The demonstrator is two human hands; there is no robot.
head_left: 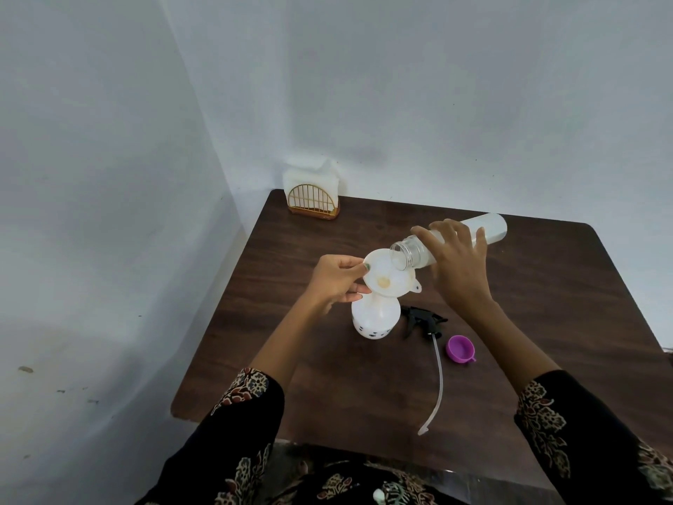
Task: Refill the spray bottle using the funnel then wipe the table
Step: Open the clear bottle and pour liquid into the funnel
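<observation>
I see the right hand (457, 266) wrapped around the clear bottle (484, 231), tipped with its long axis running from upper right down to its open mouth over the funnel (386, 277). The left hand (337, 282) pinches the funnel's rim, steadying it in the neck of the spray bottle (375, 317), which stands upright on the counter (546, 322). I can't tell how full either bottle is. The sprayer head (424, 318) and purple cap (460, 348) lie just right of the spray bottle.
</observation>
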